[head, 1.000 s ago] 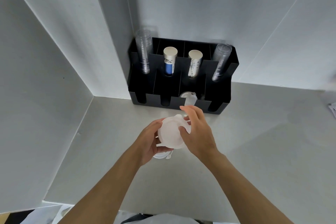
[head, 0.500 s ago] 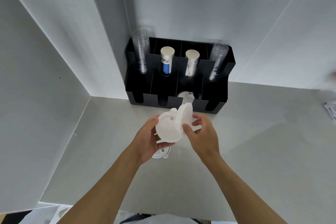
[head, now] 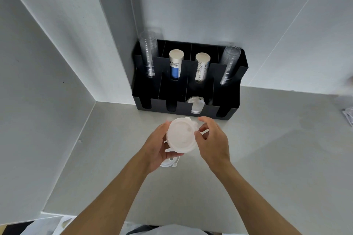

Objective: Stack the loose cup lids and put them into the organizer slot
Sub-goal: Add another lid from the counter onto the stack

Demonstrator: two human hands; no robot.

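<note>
A stack of white translucent cup lids (head: 180,135) is held above the grey counter, just in front of the black organizer (head: 229,99). My left hand (head: 155,147) cups the stack from the left and below. My right hand (head: 212,139) touches its right edge with thumb and fingertips. One more loose lid (head: 169,162) lies on the counter under my left hand, mostly hidden. Several lids (head: 196,104) stand in the organizer's third front slot from the left.
The organizer's back row holds two stacks of clear cups (head: 148,53) (head: 229,65) and two stacks of paper cups (head: 175,65) (head: 201,66). White walls close in at the left and behind. A crumpled wrapper (head: 348,114) lies at the far right edge.
The lid that my right hand held on edge half a second ago now lies flat on the stack. The view has shifted slightly.
</note>
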